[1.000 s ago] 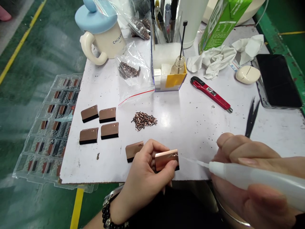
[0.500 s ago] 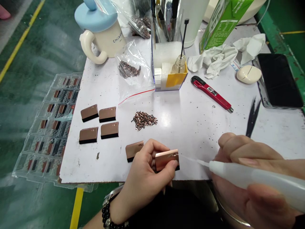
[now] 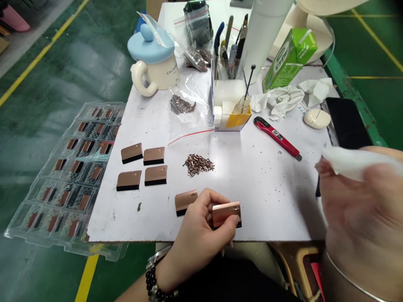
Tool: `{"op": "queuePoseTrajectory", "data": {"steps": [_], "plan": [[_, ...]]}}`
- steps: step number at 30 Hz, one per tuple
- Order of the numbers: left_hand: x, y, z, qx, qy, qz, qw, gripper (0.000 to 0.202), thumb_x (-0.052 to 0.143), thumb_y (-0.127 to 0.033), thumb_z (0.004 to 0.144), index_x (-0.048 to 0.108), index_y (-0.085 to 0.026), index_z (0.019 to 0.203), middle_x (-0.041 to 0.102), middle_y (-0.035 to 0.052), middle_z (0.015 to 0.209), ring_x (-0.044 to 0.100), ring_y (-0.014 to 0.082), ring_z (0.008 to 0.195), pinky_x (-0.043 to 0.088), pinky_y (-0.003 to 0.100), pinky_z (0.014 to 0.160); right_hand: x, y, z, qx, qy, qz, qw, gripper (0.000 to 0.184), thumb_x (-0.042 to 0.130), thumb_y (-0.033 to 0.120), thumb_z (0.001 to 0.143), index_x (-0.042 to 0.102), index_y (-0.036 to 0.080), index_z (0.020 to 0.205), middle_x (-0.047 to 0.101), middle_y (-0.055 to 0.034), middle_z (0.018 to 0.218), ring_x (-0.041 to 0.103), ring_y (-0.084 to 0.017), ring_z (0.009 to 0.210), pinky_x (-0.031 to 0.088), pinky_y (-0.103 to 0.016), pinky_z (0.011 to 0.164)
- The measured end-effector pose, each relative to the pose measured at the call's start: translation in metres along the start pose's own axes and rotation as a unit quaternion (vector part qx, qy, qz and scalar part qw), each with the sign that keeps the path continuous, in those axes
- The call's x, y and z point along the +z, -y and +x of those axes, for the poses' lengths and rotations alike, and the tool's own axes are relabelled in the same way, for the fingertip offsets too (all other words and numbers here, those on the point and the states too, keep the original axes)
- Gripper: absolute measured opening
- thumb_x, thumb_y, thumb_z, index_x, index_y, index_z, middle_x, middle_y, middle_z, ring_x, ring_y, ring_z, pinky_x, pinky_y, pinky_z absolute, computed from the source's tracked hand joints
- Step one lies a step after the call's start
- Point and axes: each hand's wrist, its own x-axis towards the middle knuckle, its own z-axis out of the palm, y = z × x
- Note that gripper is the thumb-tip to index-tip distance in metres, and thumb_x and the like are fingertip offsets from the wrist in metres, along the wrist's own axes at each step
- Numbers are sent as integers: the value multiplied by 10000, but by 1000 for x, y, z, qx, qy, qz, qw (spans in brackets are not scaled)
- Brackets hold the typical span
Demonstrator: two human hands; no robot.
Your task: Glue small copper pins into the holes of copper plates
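Observation:
My left hand [image 3: 201,235] is closed on a shiny copper-coloured plate [image 3: 222,213] with a black lower edge, thumb across its front. Small marks or holes show near the plate's upper right corner. A similar copper plate [image 3: 185,202] lies on the table just behind my left fingers, partly hidden by them. Over the table's right side, my right hand [image 3: 359,201] is wrapped round a white squeeze bottle [image 3: 349,162], both smeared by motion. A heap of tiny copper-coloured pins [image 3: 199,164] lies beyond my left hand. To the left, several more brown plates [image 3: 155,175] rest in two rows.
A clear compartment tray [image 3: 67,180] with more plates sits left of the table. Behind are a lidded mug [image 3: 162,71], a zip bag [image 3: 192,119], a pen holder [image 3: 229,119], a red cutter [image 3: 280,139], crumpled tissue [image 3: 280,102], a green carton [image 3: 288,61] and a phone [image 3: 349,121].
My right hand has drawn the squeeze bottle away from the plate, to the right and up. My left hand still grips the plate. The view has shifted, showing more of the table's back.

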Motion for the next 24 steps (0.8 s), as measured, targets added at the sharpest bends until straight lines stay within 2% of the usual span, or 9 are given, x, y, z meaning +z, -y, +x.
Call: {"op": "queuePoseTrajectory", "data": {"steps": [2, 4, 10, 12, 14, 17, 20, 22, 24], "plan": [[0, 2, -1, 13, 2, -3, 1000, 165, 599, -187, 877, 435, -203, 874, 551, -86, 620, 513, 19, 433, 395, 79, 378, -2, -7, 9, 71, -4, 36, 997, 235, 739, 275, 717, 592, 251, 899, 532, -43, 866, 582, -204, 795, 469, -388, 727], [-1, 3, -2, 23, 5, -8, 1000, 159, 595, -173, 873, 439, -202, 877, 549, -83, 629, 522, 23, 442, 398, 86, 383, 1, -14, 18, 82, 37, -9, 996, 336, 804, 226, 610, 566, 233, 848, 590, -29, 858, 616, -204, 821, 474, -354, 715], [-7, 8, -4, 42, 36, -29, 998, 157, 600, -161, 859, 448, -193, 878, 555, -63, 657, 518, 29, 463, 412, 108, 409, 23, -38, 43, 14, 127, -154, 980, 410, 700, 245, 684, 425, 246, 988, 696, -41, 924, 665, -221, 839, 504, -384, 760], [-8, 9, -5, 43, 45, -37, 997, 159, 598, -163, 857, 444, -192, 880, 562, -52, 674, 526, 35, 475, 413, 116, 415, 23, -40, 43, -22, 123, -197, 972, 475, 725, 279, 670, 403, 243, 1017, 678, -56, 975, 658, -226, 845, 514, -383, 739], [-8, 9, -6, 47, 50, -42, 997, 160, 599, -160, 851, 443, -192, 871, 569, -43, 689, 529, 39, 483, 414, 124, 423, 21, -35, 36, -77, 65, -207, 973, 544, 762, 292, 635, 412, 235, 1048, 605, -94, 1092, 629, -240, 884, 513, -389, 724], [-8, 7, -7, 53, 47, -42, 997, 158, 602, -151, 834, 450, -190, 857, 571, -35, 699, 523, 42, 498, 421, 136, 444, 24, -18, 18, -222, -1, -234, 947, 412, 721, 232, 705, 480, 227, 1040, 538, -94, 1047, 566, -236, 876, 476, -390, 706], [-9, 6, -7, 58, 49, -31, 997, 155, 605, -163, 824, 456, -190, 856, 575, -28, 705, 519, 51, 506, 435, 155, 461, 45, -1, 3, -309, 140, -257, 905, 155, 637, 165, 798, 554, 220, 918, 561, -43, 876, 555, -195, 827, 468, -356, 723], [-10, 6, -6, 66, 49, -12, 997, 153, 609, -174, 819, 462, -190, 859, 584, -23, 711, 524, 58, 503, 438, 166, 462, 65, 4, 0, -286, 249, -242, 893, 69, 589, 157, 842, 575, 204, 890, 563, -37, 851, 557, -167, 796, 481, -326, 708], [-10, 6, -7, 70, 47, -3, 996, 152, 608, -181, 818, 464, -191, 866, 585, -23, 710, 531, 64, 499, 441, 174, 464, 84, 4, 0, -255, 304, -225, 890, 63, 567, 148, 855, 591, 190, 895, 551, -41, 839, 553, -157, 775, 486, -305, 669]]}}
